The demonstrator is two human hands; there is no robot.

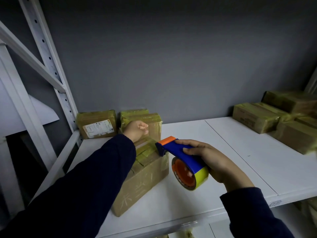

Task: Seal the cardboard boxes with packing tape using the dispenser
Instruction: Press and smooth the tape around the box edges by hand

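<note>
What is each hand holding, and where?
Right hand grips the tape dispenser by its blue handle. Left hand on the box, far end; hold unclear.

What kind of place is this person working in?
Probably a parcel storeroom or packing area: white metal shelving holds taped cardboard boxes, one box by the wall bears a shipping label, and the right hand grips a blue-and-orange tape dispenser against the box being sealed.

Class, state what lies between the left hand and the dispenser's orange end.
Yellowish tape atop the cardboard box, running from left hand to dispenser; head view.
</note>
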